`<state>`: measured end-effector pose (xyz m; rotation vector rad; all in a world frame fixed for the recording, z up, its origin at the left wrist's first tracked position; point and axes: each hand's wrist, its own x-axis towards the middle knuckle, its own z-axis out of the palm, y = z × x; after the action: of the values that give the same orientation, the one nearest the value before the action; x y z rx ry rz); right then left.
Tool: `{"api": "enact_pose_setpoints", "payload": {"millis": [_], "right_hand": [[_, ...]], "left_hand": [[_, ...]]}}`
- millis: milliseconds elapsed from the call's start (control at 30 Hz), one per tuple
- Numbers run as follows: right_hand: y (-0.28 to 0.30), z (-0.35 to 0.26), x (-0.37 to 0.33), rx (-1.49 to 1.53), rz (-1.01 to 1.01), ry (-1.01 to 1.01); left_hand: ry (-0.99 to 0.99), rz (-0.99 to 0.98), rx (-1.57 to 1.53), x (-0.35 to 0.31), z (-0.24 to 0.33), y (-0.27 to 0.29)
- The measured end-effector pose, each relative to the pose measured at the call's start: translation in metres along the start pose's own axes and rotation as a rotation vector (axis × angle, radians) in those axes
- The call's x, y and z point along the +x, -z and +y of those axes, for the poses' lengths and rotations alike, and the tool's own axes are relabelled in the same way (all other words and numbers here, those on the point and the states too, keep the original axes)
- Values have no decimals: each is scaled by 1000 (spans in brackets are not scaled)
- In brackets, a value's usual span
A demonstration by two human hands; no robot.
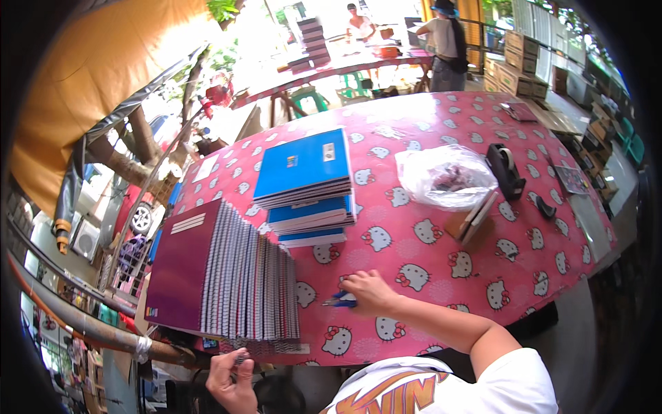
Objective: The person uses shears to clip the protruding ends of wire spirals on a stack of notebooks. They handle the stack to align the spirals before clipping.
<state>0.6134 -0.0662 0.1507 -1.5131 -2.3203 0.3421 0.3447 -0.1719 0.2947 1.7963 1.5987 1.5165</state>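
Observation:
My right hand (370, 292) is closed round small blue-handled pliers (343, 301), their metal tip pointing left over the pink table. At the table's near edge, my left hand (233, 381) has thumb and fingers pressed together beside the lower corner of a spiral notebook stack. A small dark bit shows at its fingertips, too small to name. That stack of spiral-bound notebooks (181, 265) has a purple cover on top, and its wire coils fan out toward the right. Behind it stands a pile of blue-covered notebooks (303, 165).
A clear plastic bag (445, 176), a black tape dispenser (507, 171) and a small brown block-like object (472, 222) lie on the right of the patterned table (441, 331). A metal pipe (83, 317) runs along the left. Two people stand at a far table (338, 69); cardboard boxes (517, 76) are stacked behind.

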Motion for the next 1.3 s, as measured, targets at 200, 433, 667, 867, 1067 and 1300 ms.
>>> {"api": "enact_pose_setpoints", "payload": {"millis": [200, 433, 667, 867, 1067, 1300], "right_hand": [[-34, 87, -110, -186, -51, -328], [-22, 83, -148, -138, 32, -341], [55, 64, -213, 284, -159, -395], [59, 60, -262, 421, 51, -504], [48, 67, -261, 453, 58, -520], [61, 35, -186, 842, -441, -169]], "left_hand": [[-51, -282, -13, 8, -1, -65], [-582, -954, -54, 46, 22, -183], [-762, -745, -102, 119, 89, -362], [-677, -420, -408, 102, 112, -418], [-325, -1398, -562, 43, 12, -293], [239, -1812, -235, -41, -53, -169]]}}
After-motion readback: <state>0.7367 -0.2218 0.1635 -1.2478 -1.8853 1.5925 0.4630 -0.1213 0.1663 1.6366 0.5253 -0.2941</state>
